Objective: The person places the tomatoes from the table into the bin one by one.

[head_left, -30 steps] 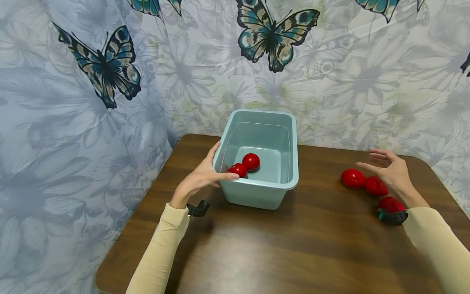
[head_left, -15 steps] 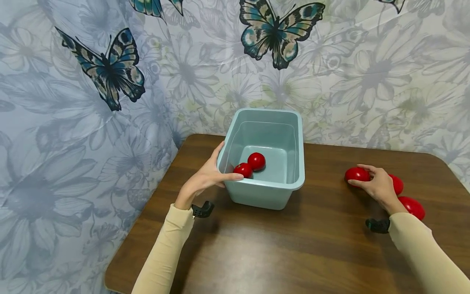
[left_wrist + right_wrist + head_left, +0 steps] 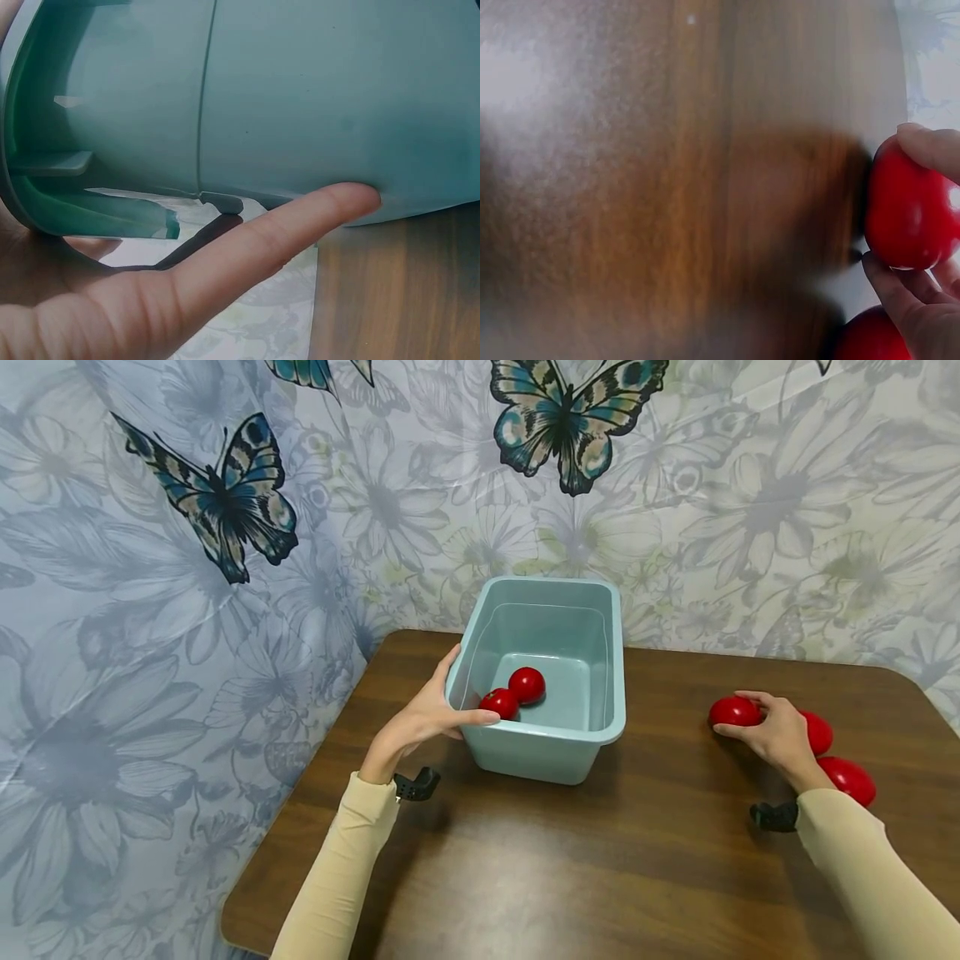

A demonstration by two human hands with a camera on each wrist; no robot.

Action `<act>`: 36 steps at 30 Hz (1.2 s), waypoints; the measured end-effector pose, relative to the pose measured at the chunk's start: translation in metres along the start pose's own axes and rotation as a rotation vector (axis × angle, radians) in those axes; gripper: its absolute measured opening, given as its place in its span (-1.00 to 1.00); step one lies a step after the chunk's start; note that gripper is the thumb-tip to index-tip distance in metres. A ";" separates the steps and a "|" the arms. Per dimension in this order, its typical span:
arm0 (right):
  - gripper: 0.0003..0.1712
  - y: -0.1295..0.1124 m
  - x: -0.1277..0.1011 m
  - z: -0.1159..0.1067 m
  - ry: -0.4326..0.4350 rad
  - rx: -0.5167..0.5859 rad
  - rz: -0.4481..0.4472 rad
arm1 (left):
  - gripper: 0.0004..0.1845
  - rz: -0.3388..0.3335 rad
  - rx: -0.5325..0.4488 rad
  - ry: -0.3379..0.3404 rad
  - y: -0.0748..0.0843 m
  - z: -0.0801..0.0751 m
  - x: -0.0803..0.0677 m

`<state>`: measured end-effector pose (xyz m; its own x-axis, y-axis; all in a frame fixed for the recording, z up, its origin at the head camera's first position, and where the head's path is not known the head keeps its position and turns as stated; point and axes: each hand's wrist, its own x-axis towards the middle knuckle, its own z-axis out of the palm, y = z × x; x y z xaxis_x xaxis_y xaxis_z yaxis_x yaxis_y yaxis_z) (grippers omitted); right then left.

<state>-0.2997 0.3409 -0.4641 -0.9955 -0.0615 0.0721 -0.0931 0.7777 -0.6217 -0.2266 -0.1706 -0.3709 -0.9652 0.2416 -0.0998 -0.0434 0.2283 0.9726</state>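
A light blue plastic tub [image 3: 570,752] stands on the brown table [image 3: 585,868] with two red tomatoes [image 3: 517,692] inside. My left hand [image 3: 423,722] grips the tub's near left corner, thumb over the rim; the left wrist view shows a finger [image 3: 300,225] lying along the tub wall [image 3: 315,105]. My right hand [image 3: 776,735] grips a red tomato [image 3: 733,712] at the right of the table, fingers and thumb curled round that tomato [image 3: 909,214]. Two more tomatoes [image 3: 847,777] lie just behind and beside that hand.
The table sits in a corner of walls draped with a flower and butterfly print cloth [image 3: 225,527]. The table's left edge [image 3: 300,793] runs close to the left forearm. Bare wood lies between the tub and the right hand.
My right hand came down from hovering open over the tomatoes and closed round the leftmost one. The left hand and the tub stayed put.
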 end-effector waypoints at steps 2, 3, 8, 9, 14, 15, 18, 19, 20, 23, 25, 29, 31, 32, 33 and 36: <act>-0.19 -0.002 0.000 -0.001 0.001 -0.005 -0.001 | 0.37 0.000 -0.001 0.000 0.000 0.000 0.000; -0.19 -0.002 0.000 -0.001 0.000 -0.009 -0.001 | 0.36 0.000 -0.001 0.000 0.000 0.000 0.000; -0.19 0.000 0.000 -0.003 -0.006 -0.028 -0.012 | 0.34 0.009 0.005 -0.001 0.001 0.001 0.000; -0.20 0.000 -0.001 -0.004 -0.006 -0.033 -0.016 | 0.34 0.012 0.008 -0.002 0.001 0.001 0.000; -0.20 -0.003 -0.005 -0.008 0.012 -0.016 -0.031 | 0.35 0.025 0.021 -0.009 0.001 0.003 0.001; -0.19 -0.005 -0.006 -0.009 0.020 0.002 -0.033 | 0.36 0.023 0.022 -0.010 0.002 0.003 0.000; -0.17 -0.017 -0.005 -0.018 0.048 0.066 -0.042 | 0.38 0.012 0.015 -0.006 0.002 0.001 0.000; -0.16 -0.023 -0.004 -0.022 0.061 0.080 -0.045 | 0.39 0.006 0.013 -0.005 0.002 0.001 -0.001; -0.16 -0.028 -0.002 -0.026 0.075 0.090 -0.048 | 0.39 0.003 0.014 -0.002 0.002 0.000 -0.001; -0.14 -0.045 0.004 -0.042 0.121 0.109 -0.046 | 0.39 -0.006 0.010 -0.002 0.002 -0.001 -0.001; -0.14 -0.055 0.006 -0.051 0.152 0.123 -0.046 | 0.40 -0.009 0.014 -0.005 0.002 -0.001 -0.001; -0.18 -0.080 0.009 -0.060 0.199 0.166 -0.075 | 0.42 -0.013 0.017 -0.009 0.002 -0.002 0.000; -0.19 -0.097 0.011 -0.060 0.201 0.191 -0.101 | 0.41 -0.011 0.016 -0.009 0.002 -0.002 -0.001; -0.20 -0.106 0.012 -0.060 0.201 0.201 -0.119 | 0.41 -0.010 0.013 -0.008 0.002 -0.002 -0.001; -0.21 -0.115 0.013 -0.059 0.201 0.211 -0.139 | 0.40 -0.008 0.013 -0.008 0.002 -0.002 -0.001; -0.23 -0.146 0.018 -0.054 0.193 0.247 -0.195 | 0.39 -0.006 0.008 -0.006 0.003 0.000 -0.001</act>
<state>-0.3029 0.2601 -0.3306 -0.9391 -0.0558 0.3391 -0.3056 0.5872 -0.7496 -0.2254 -0.1699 -0.3684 -0.9634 0.2459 -0.1066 -0.0468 0.2373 0.9703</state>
